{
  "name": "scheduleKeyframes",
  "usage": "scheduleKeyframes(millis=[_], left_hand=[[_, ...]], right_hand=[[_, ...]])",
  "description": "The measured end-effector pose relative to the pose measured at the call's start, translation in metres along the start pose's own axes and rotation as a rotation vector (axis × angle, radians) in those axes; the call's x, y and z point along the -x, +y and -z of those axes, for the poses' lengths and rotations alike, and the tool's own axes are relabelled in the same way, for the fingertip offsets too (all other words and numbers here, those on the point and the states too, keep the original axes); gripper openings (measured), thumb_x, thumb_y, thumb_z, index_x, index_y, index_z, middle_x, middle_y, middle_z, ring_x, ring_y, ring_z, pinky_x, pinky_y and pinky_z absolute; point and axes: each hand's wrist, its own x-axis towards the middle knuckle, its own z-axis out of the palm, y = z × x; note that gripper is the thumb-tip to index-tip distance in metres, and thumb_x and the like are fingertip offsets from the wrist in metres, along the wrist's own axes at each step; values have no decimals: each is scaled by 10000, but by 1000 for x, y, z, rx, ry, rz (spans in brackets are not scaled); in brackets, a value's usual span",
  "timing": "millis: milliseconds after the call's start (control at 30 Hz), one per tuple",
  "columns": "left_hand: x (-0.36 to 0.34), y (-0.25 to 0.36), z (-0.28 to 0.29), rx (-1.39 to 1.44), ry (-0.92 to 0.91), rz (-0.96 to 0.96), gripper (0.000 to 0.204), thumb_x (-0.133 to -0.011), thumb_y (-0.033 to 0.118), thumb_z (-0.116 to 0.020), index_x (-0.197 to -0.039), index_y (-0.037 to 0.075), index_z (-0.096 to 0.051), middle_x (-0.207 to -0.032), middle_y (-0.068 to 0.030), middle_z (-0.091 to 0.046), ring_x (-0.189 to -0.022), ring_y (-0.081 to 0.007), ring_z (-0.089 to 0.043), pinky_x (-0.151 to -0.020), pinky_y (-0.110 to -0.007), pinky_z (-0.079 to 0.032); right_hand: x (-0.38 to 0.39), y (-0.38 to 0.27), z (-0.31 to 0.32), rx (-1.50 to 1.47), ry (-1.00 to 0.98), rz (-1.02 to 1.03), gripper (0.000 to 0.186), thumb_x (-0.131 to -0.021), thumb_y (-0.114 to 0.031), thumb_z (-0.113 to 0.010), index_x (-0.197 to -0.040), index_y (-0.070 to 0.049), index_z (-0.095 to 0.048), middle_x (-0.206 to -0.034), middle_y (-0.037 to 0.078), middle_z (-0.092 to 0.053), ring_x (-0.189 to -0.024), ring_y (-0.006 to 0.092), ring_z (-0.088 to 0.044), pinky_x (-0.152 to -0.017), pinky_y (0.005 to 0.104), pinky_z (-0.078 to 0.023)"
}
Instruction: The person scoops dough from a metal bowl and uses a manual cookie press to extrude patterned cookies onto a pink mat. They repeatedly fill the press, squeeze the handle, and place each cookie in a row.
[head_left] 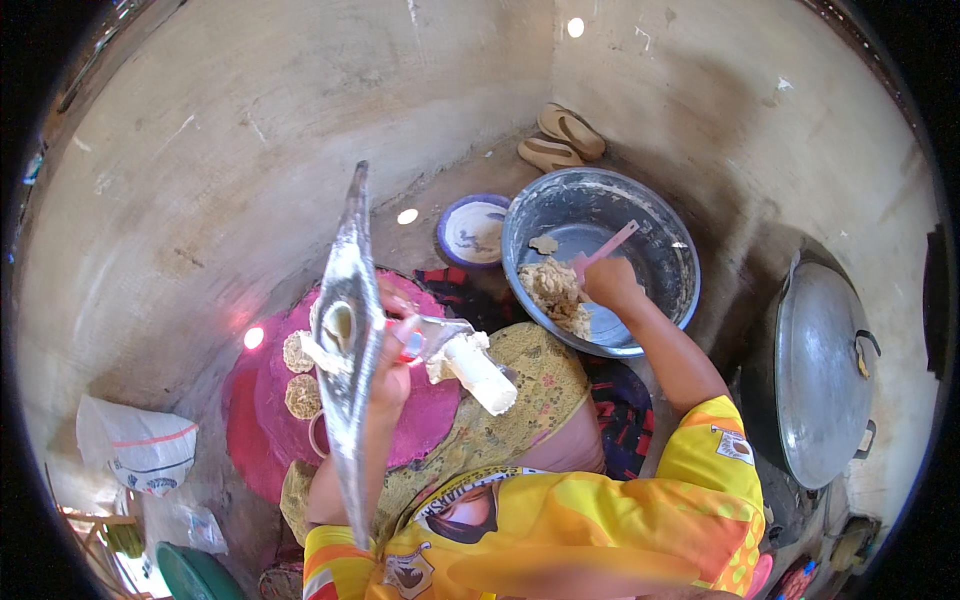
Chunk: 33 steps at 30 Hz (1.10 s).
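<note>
My left hand (pixel 390 370) is closed around a metal dough press. Its long silver body (pixel 352 400) has a round opening (pixel 338 322) with pale dough at the mouth, and a white plunger (pixel 480 375) smeared with dough sticks out to the right. My right hand (pixel 612 283) reaches into a grey basin (pixel 655 195), gripping a pink spatula (pixel 617 238). Against the basin's left inner side, beside that hand, lies a lump of crumbly pale dough (pixel 550 290). Left of the press, round patterned dough pieces (pixel 302 397) rest on a pink sheet (pixel 425 435).
A purple-rimmed bowl (pixel 468 205) of whitish powder stands left of the basin, with tan sandals (pixel 570 133) behind. A large lidded metal pot (pixel 825 370) stands at the right. A white sack (pixel 140 445) and green basin (pixel 190 575) are at the left. Walls enclose the corner.
</note>
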Motion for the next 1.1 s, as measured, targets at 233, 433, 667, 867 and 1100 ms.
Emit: scheduleKeyframes(millis=[233, 433, 667, 867, 1100], left_hand=[[22, -36, -15, -87, -211, 160, 237, -651, 25, -640, -863, 45, -537, -844, -57, -477, -834, -156, -467, -734, -299, -405], [45, -113, 20, 190, -322, 562, 285, -660, -27, -667, -899, 43, -528, -850, -54, -503, -843, -160, -517, -748, -315, -474], [27, -93, 13, 121, -232, 353, 323, -619, -6, -706, -895, 39, -544, -843, -56, -515, -811, -161, -532, -725, -317, -487], [0, 24, -14, -205, -49, 176, 379, -514, 59, -761, -843, 27, -575, -841, -62, -531, -764, -161, -537, -690, -305, -451], [-18, 95, 9, -248, -63, 373, 244, -811, 84, -593, -1041, 9, -558, -903, -61, -605, -773, -99, -569, -695, -215, -478]], right_hand=[[21, -3, -51, 12, -143, -106, 170, -732, -165, -543, -742, -91, -696, -775, 115, -672, -723, 276, -657, -627, 367, -512], [32, 6, -50, -59, -188, -77, 213, -761, -239, -556, -740, -67, -681, -760, 158, -652, -711, 320, -640, -631, 411, -506], [39, 10, -21, -143, -227, -63, 308, -778, -380, -574, -805, -93, -685, -773, 127, -654, -763, 306, -634, -670, 406, -498], [61, 31, 58, -206, -169, -133, 268, -771, -361, -584, -855, -126, -682, -790, 117, -655, -775, 295, -634, -679, 411, -495], [88, 3, 168, -749, 276, 269, 175, -715, -172, -678, -836, -51, -644, -691, 121, -640, -625, 291, -629, -584, 344, -486]])
